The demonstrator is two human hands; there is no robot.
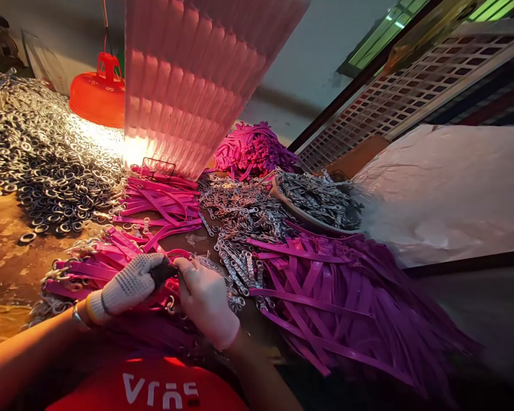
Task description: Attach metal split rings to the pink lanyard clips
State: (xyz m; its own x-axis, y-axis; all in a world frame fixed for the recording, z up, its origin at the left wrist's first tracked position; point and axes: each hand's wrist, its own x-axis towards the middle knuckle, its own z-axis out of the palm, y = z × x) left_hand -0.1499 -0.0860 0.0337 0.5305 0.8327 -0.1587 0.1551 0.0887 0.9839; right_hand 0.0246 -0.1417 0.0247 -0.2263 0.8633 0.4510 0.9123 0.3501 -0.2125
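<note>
My left hand (131, 285), in a white dotted glove with black covering at the fingertips, is closed in a pinch. My right hand (205, 297), in a plain white glove, is closed too, its thumb and finger meeting the left fingertips. A pink strap (179, 252) curves up at the right fingertips, and the fingers hide most of what is gripped. Just below, between the hands, shows a metal ring (170, 303). Under and left of my hands lies a bunch of pink straps with metal ends (85, 271).
A heap of metal rings (38, 154) lies left, beneath a red lamp (97, 97). A translucent ribbed panel (192, 80) stands in front. Metal links (248, 208), a bowl of metal pieces (293, 214) and purple straps (325, 285) lie right. More straps (255, 148) are piled behind.
</note>
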